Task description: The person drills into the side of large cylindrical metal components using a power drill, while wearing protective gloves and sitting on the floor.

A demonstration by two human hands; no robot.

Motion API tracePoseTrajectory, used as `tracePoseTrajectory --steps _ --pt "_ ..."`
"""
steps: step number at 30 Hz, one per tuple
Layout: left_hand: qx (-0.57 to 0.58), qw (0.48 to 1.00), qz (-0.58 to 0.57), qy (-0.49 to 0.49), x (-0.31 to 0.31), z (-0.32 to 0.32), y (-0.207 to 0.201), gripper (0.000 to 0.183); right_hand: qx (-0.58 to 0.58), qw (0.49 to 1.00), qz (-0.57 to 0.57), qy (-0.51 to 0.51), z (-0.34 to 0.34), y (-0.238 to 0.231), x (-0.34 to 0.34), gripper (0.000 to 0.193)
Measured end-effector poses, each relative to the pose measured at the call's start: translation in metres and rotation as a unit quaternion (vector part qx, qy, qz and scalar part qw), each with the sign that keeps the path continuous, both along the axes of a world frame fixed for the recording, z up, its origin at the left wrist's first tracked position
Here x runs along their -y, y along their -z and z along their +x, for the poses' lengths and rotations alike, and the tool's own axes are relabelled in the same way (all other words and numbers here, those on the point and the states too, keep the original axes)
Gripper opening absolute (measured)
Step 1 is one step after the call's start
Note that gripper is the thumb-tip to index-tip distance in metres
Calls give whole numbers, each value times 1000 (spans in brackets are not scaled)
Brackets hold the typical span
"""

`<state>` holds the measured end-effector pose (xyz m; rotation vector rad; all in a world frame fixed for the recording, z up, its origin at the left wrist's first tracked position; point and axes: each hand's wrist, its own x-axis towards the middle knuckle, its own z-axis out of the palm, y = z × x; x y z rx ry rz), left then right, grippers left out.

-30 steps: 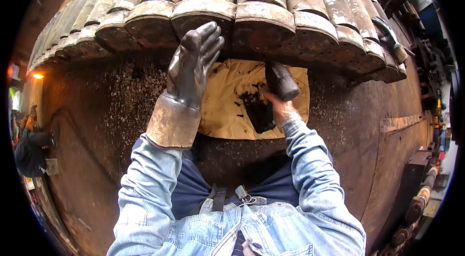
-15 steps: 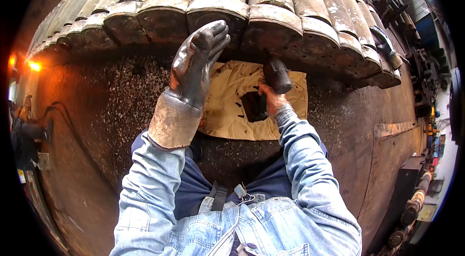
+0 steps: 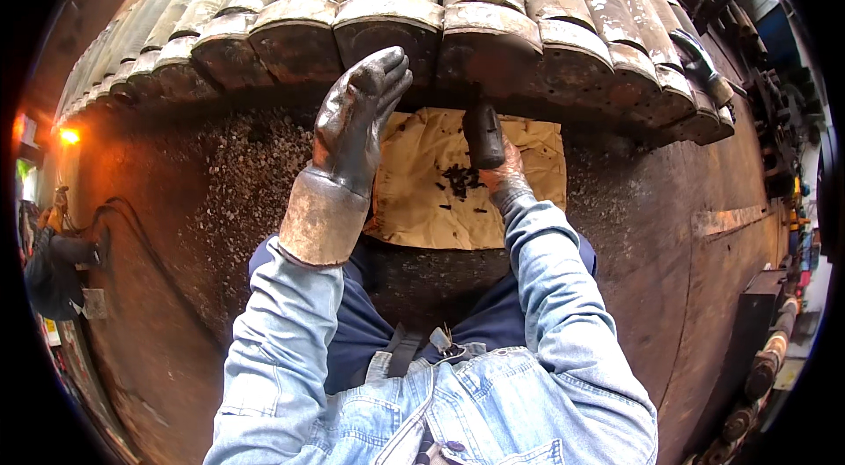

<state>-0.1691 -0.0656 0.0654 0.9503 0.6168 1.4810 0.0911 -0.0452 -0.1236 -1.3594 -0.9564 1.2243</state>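
My left hand wears a dark, shiny glove with a tan cuff. It is raised with its fingers stretched out together, in front of the blunt ends of a row of thick metal cylinders; whether it touches them I cannot tell. My right hand is closed on a dark oblong tool with a slot near one end; its exact kind is unclear. Under the tool lies a creased brown paper sheet. Small dark pieces are heaped on the sheet, with a few loose around them.
Grey-white chips cover the dark floor left of the sheet. An orange light glows at the far left, above a cable and dark gear. A dark glove rests on the cylinders at right. Metal parts line the right edge.
The tool in my right hand has swung left and now points more upright. A dark square patch over the sheet is gone, showing the small pieces. My left hand stays nearly still.
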Motion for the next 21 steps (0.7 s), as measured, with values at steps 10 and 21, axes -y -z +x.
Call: tracePoseTrajectory --steps 10,21 --pt "-23 1000 11 18 6 2 17 81 -416 904 -59 75 -22 14 -4 34" --pt "-64 998 14 -1 -9 15 19 79 -443 890 -85 67 -21 45 -13 33"
